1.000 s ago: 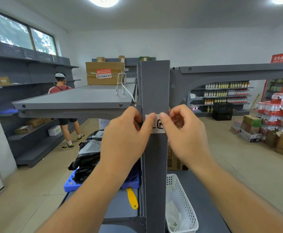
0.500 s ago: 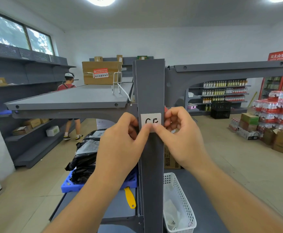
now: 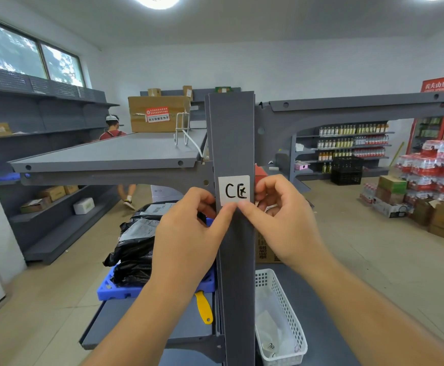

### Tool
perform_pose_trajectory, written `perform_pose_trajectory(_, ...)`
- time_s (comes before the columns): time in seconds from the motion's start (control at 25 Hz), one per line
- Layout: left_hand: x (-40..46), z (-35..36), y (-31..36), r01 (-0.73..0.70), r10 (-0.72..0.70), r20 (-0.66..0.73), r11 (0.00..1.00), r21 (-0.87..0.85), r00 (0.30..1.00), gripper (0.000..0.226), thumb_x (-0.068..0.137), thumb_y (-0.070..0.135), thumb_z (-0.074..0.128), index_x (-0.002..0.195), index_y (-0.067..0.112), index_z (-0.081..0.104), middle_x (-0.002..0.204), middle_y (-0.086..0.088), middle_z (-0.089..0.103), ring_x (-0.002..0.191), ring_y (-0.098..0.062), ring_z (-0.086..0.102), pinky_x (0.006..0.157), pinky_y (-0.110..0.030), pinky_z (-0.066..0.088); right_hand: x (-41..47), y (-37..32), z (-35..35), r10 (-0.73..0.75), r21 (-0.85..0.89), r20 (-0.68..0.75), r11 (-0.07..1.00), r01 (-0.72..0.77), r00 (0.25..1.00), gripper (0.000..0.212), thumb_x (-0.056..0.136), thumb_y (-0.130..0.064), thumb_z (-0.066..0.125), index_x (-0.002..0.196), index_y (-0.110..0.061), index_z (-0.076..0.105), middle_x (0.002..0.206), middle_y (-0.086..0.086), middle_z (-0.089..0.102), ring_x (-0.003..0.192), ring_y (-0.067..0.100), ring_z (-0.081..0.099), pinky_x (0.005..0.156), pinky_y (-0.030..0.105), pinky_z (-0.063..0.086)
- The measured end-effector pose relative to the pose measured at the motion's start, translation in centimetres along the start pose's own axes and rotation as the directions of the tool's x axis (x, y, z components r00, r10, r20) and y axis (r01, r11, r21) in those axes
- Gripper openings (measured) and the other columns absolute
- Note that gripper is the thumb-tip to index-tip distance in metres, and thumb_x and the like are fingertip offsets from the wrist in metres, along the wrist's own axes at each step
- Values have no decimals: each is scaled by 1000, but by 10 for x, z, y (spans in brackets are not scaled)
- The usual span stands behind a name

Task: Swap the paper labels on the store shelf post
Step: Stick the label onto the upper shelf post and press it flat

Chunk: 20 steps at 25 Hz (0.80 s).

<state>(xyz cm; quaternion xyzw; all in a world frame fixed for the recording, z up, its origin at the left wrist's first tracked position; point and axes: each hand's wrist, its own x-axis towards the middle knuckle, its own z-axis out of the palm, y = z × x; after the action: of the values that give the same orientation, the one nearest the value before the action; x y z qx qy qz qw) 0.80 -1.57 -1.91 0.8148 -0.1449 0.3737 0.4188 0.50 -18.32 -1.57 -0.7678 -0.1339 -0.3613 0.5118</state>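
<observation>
Head cam looks straight at a dark grey metal shelf post (image 3: pixel 232 143) running down the middle of the frame, with a white paper label (image 3: pixel 233 190) stuck flat on its face at mid-height, black marker on it reading something like "CE". Left hand (image 3: pixel 189 233) and right hand (image 3: pixel 285 220) both sit at the label's bottom edge, thumb tips pressed onto its lower corners, other fingers curled around the post's sides, so neither hand is really gripping anything, just pinning paper to metal. Left of the post there's a bare grey shelf board (image 3: pixel 115 151) with a cardboard box (image 3: pixel 158 113) at its far end. Lower down, a blue crate (image 3: pixel 110 289) with black bags, a yellow scraper (image 3: pixel 203 307), and a white plastic basket (image 3: pixel 284 318) at lower right. Room's a small shop: beige tile floor (image 3: pixel 374 260), white walls, window upper left, bottle shelves and stacked water packs (image 3: pixel 434 170) on the right.
</observation>
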Motion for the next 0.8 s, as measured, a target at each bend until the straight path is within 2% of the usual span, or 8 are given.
perform_pose_trajectory(0.2,1,1,1,24,-24,3,1000,7,1000,20,90,50,70,90,33,60,80,16,68,68,-6,66,64,-29,58,0,0,-1,11,22,30,1000,-12,999,22,87,-29,79,92,-33,58,93,-6,72,83,15,67,72,30,60)
perform_pose_trajectory(0.32,0,-2,-3,31,-30,26,998,-49,999,12,93,44,68,91,32,65,82,16,72,67,-8,70,66,-34,60,1,4,-5,35,23,67,999,-37,997,16,90,-22,75,96,-30,62,94,-7,71,88,14,68,75,30,59)
perform_pose_trajectory(0.48,4,-9,-5,31,-28,64,998,-51,998,15,94,44,65,86,33,69,74,13,73,63,-7,70,64,-35,60,5,6,-6,118,144,76,981,-127,990,10,93,-18,70,94,-27,66,96,-2,75,93,16,72,82,36,61)
perform_pose_trajectory(0.56,11,-10,1,6,-7,56,1000,18,998,27,92,54,61,80,31,68,67,11,70,61,-5,67,58,-26,56,6,1,-4,88,60,18,994,-89,996,7,92,-30,72,90,-27,66,88,-5,73,83,5,69,75,26,59)
perform_pose_trajectory(0.6,15,-10,5,1,-4,50,998,59,999,35,91,59,59,77,29,67,64,10,68,61,-5,65,56,-23,52,7,-3,-2,72,10,-14,997,-72,997,12,91,-36,72,89,-26,65,82,-6,70,76,3,65,70,19,55)
perform_pose_trajectory(0.68,24,-10,11,-7,3,39,992,125,999,48,91,65,54,68,25,65,57,6,64,58,-7,61,55,-25,48,10,-11,3,55,-30,-71,998,-57,996,24,90,-44,72,85,-22,64,74,-6,65,64,2,58,62,13,49)
perform_pose_trajectory(0.8,32,-11,18,-18,12,32,981,191,999,60,94,68,48,60,20,61,51,1,58,53,-14,57,53,-32,48,14,-18,8,52,-31,-113,998,-55,992,34,90,-47,72,76,-18,58,66,-5,59,56,4,50,56,12,45)
